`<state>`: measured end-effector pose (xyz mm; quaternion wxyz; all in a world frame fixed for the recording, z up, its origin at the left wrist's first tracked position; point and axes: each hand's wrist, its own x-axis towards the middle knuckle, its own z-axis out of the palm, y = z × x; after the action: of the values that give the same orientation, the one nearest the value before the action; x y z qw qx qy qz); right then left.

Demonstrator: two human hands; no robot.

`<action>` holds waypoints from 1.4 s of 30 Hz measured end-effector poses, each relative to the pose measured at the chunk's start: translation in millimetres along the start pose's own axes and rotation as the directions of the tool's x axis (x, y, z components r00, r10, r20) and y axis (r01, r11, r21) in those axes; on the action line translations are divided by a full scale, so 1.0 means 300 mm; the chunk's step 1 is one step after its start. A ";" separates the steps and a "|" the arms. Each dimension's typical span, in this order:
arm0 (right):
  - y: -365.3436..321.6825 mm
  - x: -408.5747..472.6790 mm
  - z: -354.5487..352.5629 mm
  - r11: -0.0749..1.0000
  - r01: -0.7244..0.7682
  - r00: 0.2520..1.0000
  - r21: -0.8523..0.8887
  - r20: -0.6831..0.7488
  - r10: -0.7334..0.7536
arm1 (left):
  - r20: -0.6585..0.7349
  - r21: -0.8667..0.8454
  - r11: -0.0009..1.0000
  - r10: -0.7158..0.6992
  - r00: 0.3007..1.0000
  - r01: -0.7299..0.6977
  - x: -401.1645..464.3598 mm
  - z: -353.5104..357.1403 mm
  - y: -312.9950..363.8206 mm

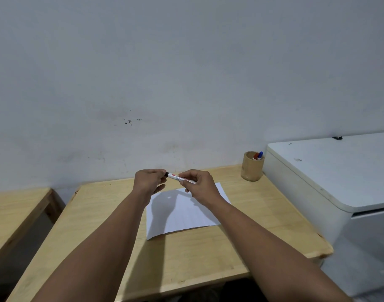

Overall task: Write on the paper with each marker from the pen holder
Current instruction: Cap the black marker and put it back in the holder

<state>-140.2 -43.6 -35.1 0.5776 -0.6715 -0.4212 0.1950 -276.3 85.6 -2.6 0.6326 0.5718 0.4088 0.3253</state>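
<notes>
I hold a white marker (175,177) with a black cap level above the far edge of the white paper (182,212). My left hand (148,180) is closed around the black cap end. My right hand (199,186) grips the barrel. The paper lies flat on the wooden table (99,225) and shows no clear writing. A round wooden pen holder (251,167) stands at the table's far right corner, with a red marker (255,156) and a blue marker (260,155) sticking out of it.
A white appliance (339,175) with a flat lid stands right of the table, close to the pen holder. A second wooden table (14,205) sits to the left across a narrow gap. A grey wall rises behind.
</notes>
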 end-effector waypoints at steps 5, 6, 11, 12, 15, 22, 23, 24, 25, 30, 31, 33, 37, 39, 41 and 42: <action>-0.010 0.021 -0.030 0.997 0.031 0.999 -0.072 0.023 -0.030 | 0.019 0.027 1.000 -0.003 1.000 0.003 0.004 0.016 0.015; -0.016 0.025 -0.039 0.994 0.048 0.999 -0.096 0.020 -0.046 | 0.017 0.020 1.000 -0.001 1.000 0.000 0.004 0.025 0.018; -0.009 0.023 -0.076 0.988 0.085 0.995 -0.128 -0.036 -0.090 | 0.001 0.020 1.000 0.017 1.000 -0.017 0.007 0.089 0.042; -0.005 0.021 -0.086 0.988 0.084 0.995 -0.133 -0.047 -0.091 | 0.001 0.033 0.999 0.026 1.000 -0.026 0.007 0.104 0.049; 0.001 0.039 -0.154 0.978 0.088 0.994 -0.190 -0.051 -0.099 | 0.054 0.117 0.989 0.085 0.995 -0.091 0.010 0.162 0.087; -0.051 0.194 -0.473 0.898 0.001 0.976 -0.439 -0.197 -0.097 | 0.265 0.081 0.958 0.243 0.933 -0.273 0.046 0.426 0.178; -0.056 0.219 -0.523 0.913 -0.012 0.962 -0.407 -0.255 -0.100 | 0.263 0.149 0.944 0.248 0.932 -0.293 0.067 0.475 0.162; -0.057 0.242 -0.572 0.923 -0.020 0.947 -0.384 -0.304 -0.106 | 0.275 0.239 0.919 0.245 0.930 -0.313 0.089 0.525 0.138; -0.055 0.261 -0.619 0.926 -0.030 0.933 -0.376 -0.342 -0.109 | 0.302 0.325 0.885 0.236 0.924 -0.332 0.102 0.574 0.110; -0.009 0.338 -0.789 0.916 -0.075 0.899 -0.393 -0.425 -0.109 | 0.456 0.505 0.749 0.188 0.870 -0.428 0.150 0.828 -0.028; 0.004 0.346 -0.802 0.911 -0.095 0.901 -0.402 -0.424 -0.094 | 0.475 0.518 0.734 0.179 0.861 -0.439 0.162 0.870 -0.052; 0.048 0.364 -0.817 0.892 -0.140 0.910 -0.430 -0.411 -0.055 | 0.496 0.516 0.741 0.150 0.855 -0.429 0.190 0.949 -0.093; 0.146 0.395 -0.803 0.842 -0.231 0.927 -0.488 -0.374 0.038 | 0.492 0.463 0.785 0.159 0.856 -0.412 0.221 1.038 -0.156; 0.184 0.401 -0.784 0.831 -0.262 0.934 -0.490 -0.345 0.092 | 0.465 0.446 0.787 0.203 0.861 -0.427 0.227 1.048 -0.179; 0.213 0.397 -0.763 0.836 -0.274 0.936 -0.476 -0.333 0.117 | 0.456 0.432 0.791 0.223 0.861 -0.434 0.221 1.044 -0.190; 0.233 0.396 -0.754 0.844 -0.274 0.935 -0.461 -0.333 0.121 | 0.464 0.415 0.801 0.221 0.858 -0.431 0.224 1.043 -0.199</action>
<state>120.7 -86.4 -16.0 0.4161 -0.8592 -0.2953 0.0372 29.1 -6.4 -67.7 0.4617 0.8332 0.2368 0.1911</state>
